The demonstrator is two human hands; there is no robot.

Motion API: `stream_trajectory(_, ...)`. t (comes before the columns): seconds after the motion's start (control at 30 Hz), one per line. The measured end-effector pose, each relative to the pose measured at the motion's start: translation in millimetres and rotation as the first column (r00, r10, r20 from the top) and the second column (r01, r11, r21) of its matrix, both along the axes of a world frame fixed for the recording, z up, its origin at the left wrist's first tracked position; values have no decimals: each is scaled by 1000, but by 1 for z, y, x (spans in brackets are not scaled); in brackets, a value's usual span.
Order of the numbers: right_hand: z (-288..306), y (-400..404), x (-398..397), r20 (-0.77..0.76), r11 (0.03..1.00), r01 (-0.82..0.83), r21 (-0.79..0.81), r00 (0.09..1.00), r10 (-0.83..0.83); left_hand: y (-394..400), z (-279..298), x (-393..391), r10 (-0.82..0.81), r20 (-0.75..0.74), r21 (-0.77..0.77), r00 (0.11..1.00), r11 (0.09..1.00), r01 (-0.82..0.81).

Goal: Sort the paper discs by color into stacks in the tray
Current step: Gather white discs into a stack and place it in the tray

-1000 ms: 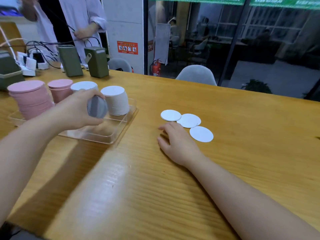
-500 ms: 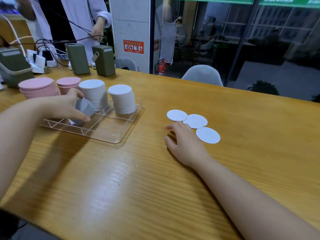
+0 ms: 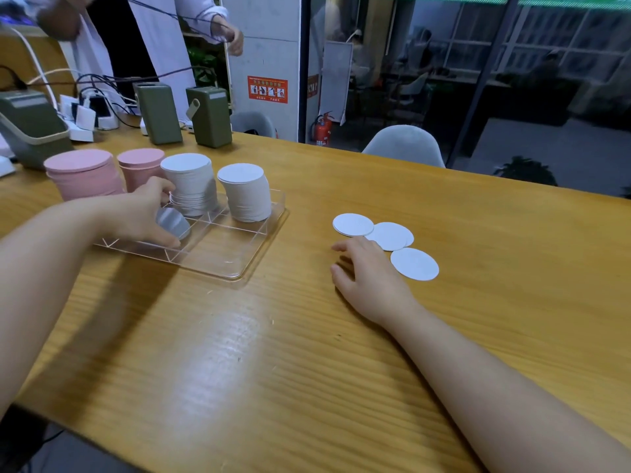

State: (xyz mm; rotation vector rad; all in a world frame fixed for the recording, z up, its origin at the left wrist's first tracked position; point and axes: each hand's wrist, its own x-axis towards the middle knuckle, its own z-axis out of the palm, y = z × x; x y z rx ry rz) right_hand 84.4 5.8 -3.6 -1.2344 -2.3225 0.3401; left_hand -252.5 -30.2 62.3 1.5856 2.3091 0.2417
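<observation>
A clear plastic tray (image 3: 239, 264) with dividers sits on the wooden table. In its back row stand two pink disc stacks (image 3: 82, 175) (image 3: 140, 167) and two white disc stacks (image 3: 191, 186) (image 3: 247, 192). My left hand (image 3: 143, 216) grips a small bunch of white discs (image 3: 172, 223), tilted, low over a front compartment of the tray. To the right of the tray, three loose white discs (image 3: 353, 224) (image 3: 392, 235) (image 3: 415, 264) lie on the table. My right hand (image 3: 370, 278) rests flat on the table just in front of them, fingertips at their edge.
Green boxes (image 3: 208, 114) (image 3: 158, 110), chargers and cables crowd the table's back left. A person in a white coat (image 3: 164, 39) stands behind it. A grey chair (image 3: 404, 146) is at the far edge.
My left hand has carried the bunch of discs from in front of the white stacks leftward and down into a front compartment of the tray. My right hand stays in place.
</observation>
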Motion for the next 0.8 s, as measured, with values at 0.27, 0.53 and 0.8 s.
stream_trajectory(0.27,2,10,16,-107,948,268,170,962,-253,-10,-1,70,-118,-61,531,991,837,132)
stream_trajectory(0.53,3,24,47,-40,799,590,117,806,-590,11,-27,161,-290,4,711,957,674,201)
stream_trajectory(0.8,1,32,57,194,759,650,-35,749,-633,58,-58,212,-338,-106,487,935,802,345)
